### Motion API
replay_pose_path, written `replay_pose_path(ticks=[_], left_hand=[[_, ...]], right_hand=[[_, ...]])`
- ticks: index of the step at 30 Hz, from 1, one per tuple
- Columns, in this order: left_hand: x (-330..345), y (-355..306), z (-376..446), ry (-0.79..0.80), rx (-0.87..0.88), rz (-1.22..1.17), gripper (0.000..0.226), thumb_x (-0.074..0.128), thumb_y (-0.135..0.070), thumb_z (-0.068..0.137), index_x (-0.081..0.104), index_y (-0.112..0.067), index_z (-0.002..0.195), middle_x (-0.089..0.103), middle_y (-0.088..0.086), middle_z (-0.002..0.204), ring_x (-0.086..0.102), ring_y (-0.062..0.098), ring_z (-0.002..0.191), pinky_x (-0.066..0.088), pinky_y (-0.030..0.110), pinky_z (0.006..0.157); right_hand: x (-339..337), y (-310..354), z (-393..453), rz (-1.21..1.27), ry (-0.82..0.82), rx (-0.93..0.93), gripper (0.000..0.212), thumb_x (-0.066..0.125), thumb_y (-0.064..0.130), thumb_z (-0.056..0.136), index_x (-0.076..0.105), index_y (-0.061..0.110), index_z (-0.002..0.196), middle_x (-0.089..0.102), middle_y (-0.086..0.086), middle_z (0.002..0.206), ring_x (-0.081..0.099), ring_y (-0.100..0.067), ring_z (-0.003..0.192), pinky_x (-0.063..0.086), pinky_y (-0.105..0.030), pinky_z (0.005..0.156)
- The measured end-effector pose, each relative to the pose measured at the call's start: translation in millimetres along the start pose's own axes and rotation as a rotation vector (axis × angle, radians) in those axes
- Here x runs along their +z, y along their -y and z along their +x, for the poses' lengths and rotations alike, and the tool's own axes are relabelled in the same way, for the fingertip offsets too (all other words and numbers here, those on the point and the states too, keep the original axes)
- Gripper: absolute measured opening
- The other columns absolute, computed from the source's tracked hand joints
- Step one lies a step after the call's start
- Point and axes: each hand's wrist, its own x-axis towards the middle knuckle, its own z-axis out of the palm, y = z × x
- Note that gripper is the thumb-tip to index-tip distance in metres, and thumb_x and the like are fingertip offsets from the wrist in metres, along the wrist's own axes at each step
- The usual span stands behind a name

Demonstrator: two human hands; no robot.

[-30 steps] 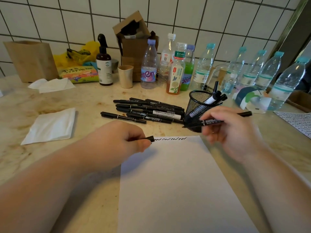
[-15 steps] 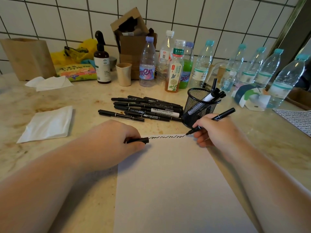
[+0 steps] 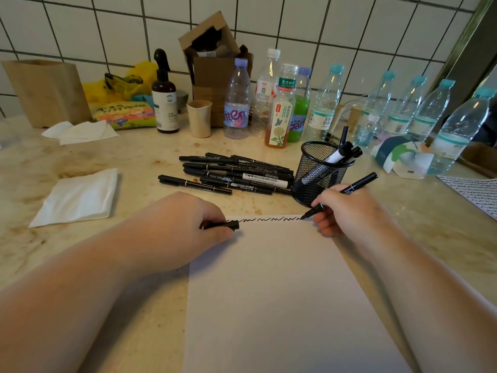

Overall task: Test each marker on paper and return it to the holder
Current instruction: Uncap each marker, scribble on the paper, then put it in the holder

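A white sheet of paper (image 3: 274, 292) lies in front of me with a black wavy line along its top edge. My right hand (image 3: 347, 211) grips a black marker (image 3: 357, 184), its tip touching the paper at the right end of the line. My left hand (image 3: 185, 224) rests on the paper's top left corner and pinches the marker's black cap (image 3: 226, 225). A black mesh holder (image 3: 321, 173) stands just behind the paper with a few markers in it. Several black markers (image 3: 234, 175) lie in a pile left of the holder.
Plastic bottles (image 3: 325, 103) line the tiled wall behind the holder. A brown spray bottle (image 3: 164, 98), a paper cup (image 3: 199, 118) and a cardboard box (image 3: 215, 65) stand further left. White napkins (image 3: 78, 197) lie at left. Another scribbled sheet (image 3: 476, 189) lies at right.
My right hand has turned the marker from level to tip-down and brought it onto the paper at the end of the wavy line. My left hand has stayed put with the cap.
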Motion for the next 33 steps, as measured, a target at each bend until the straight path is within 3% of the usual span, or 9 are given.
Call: replay_pose_path(ticks=[9, 13, 16, 19, 21, 24, 27, 33], left_hand=[[0, 0, -1, 0.003, -0.004, -0.007, 0.044, 0.036, -0.077, 0.075, 0.066, -0.047, 0.088, 0.065, -0.023, 0.075, 0.059, -0.002, 0.067, 0.048, 0.026, 0.054], [0, -1, -2, -0.030, 0.017, -0.008, 0.036, 0.041, -0.071, 0.084, 0.064, -0.044, 0.092, 0.065, -0.020, 0.076, 0.057, -0.002, 0.071, 0.051, 0.029, 0.056], [0, -3, 0, -0.075, 0.039, -0.018, 0.033, 0.044, -0.068, 0.087, 0.063, -0.045, 0.100, 0.063, -0.026, 0.081, 0.054, -0.009, 0.077, 0.041, 0.023, 0.052], [-1, -5, 0, -0.095, 0.067, -0.041, 0.030, 0.046, -0.067, 0.086, 0.063, -0.045, 0.099, 0.060, -0.033, 0.085, 0.053, -0.010, 0.080, 0.038, 0.021, 0.053], [-2, -6, 0, -0.092, 0.078, -0.059, 0.023, 0.048, -0.066, 0.086, 0.061, -0.049, 0.095, 0.060, -0.035, 0.087, 0.053, -0.010, 0.081, 0.039, 0.020, 0.054], [-2, -9, -1, -0.089, 0.084, -0.077, 0.023, 0.046, -0.069, 0.083, 0.059, -0.054, 0.094, 0.057, -0.040, 0.090, 0.053, -0.012, 0.084, 0.039, 0.019, 0.055], [-2, -10, 0, -0.112, 0.113, -0.085, 0.048, 0.032, -0.079, 0.072, 0.054, -0.054, 0.107, 0.057, -0.039, 0.092, 0.053, -0.012, 0.084, 0.041, 0.019, 0.056], [-1, -11, -1, -0.137, 0.131, -0.083, 0.058, 0.024, -0.083, 0.069, 0.053, -0.053, 0.110, 0.058, -0.036, 0.092, 0.053, -0.012, 0.084, 0.044, 0.019, 0.054]], right_hand=[[-8, -4, 4, 0.000, -0.139, -0.119, 0.019, 0.059, 0.006, 0.090, 0.069, 0.010, 0.074, 0.063, -0.008, 0.053, 0.053, -0.016, 0.041, 0.048, -0.024, 0.041], [-5, 2, -7, 0.064, 0.092, -0.278, 0.022, 0.065, 0.019, 0.090, 0.073, 0.023, 0.070, 0.067, -0.005, 0.057, 0.056, -0.015, 0.046, 0.046, -0.024, 0.043], [-1, 5, -14, 0.167, 0.287, -0.312, 0.015, 0.070, 0.024, 0.084, 0.071, 0.023, 0.070, 0.061, -0.005, 0.057, 0.051, -0.015, 0.047, 0.041, -0.023, 0.044], [0, 7, -21, 0.259, 0.438, -0.318, 0.011, 0.069, 0.020, 0.087, 0.077, 0.018, 0.079, 0.066, -0.009, 0.065, 0.058, -0.019, 0.054, 0.048, -0.024, 0.049], [0, 7, -23, 0.319, 0.507, -0.315, 0.020, 0.062, 0.020, 0.091, 0.080, 0.012, 0.089, 0.070, -0.015, 0.073, 0.064, -0.023, 0.062, 0.052, -0.028, 0.055], [0, 7, -24, 0.381, 0.544, -0.288, 0.031, 0.053, 0.019, 0.092, 0.081, 0.006, 0.095, 0.072, -0.021, 0.078, 0.067, -0.027, 0.067, 0.055, -0.032, 0.058], [1, 8, -26, 0.365, 0.539, -0.301, 0.031, 0.051, 0.016, 0.091, 0.081, 0.007, 0.093, 0.072, -0.023, 0.078, 0.068, -0.028, 0.066, 0.055, -0.032, 0.059], [4, 8, -27, 0.333, 0.570, -0.295, 0.010, 0.068, 0.019, 0.085, 0.078, 0.018, 0.088, 0.075, -0.025, 0.084, 0.072, -0.028, 0.067, 0.057, -0.030, 0.059]])
